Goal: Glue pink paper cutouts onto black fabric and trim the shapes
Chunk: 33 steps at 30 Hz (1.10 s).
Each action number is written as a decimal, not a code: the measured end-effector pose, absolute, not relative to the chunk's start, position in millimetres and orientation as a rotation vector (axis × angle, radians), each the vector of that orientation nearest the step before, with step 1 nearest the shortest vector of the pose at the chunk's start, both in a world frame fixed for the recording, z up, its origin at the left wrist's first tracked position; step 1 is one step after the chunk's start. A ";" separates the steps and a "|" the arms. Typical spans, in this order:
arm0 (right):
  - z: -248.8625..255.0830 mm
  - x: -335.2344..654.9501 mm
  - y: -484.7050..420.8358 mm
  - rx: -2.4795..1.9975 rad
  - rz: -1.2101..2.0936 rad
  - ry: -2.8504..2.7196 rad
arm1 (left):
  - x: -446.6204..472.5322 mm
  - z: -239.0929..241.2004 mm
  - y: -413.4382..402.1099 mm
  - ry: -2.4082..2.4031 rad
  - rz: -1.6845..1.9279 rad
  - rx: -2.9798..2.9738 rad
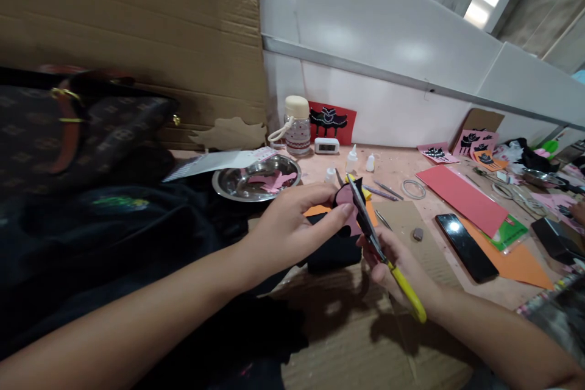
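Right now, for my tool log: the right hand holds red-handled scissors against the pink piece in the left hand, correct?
No: the head view shows the scissors have yellow handles, not red. The right hand does hold them against the pink piece in the left hand.
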State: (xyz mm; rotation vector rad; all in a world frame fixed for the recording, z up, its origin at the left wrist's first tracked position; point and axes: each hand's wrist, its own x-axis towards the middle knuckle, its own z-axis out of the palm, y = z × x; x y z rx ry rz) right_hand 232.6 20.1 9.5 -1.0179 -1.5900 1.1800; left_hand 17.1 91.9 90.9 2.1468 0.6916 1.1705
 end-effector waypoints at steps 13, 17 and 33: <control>-0.5 236.9 18.8 -0.958 1.192 -1.638 | 15.2 93.4 91.1 0.527 1.268 2.305; 2.4 235.4 19.0 -0.963 1.176 -1.645 | 15.0 93.1 91.1 0.523 1.243 2.316; 16.6 233.7 20.1 -0.991 1.090 -1.724 | 11.4 99.0 94.1 0.511 1.163 2.356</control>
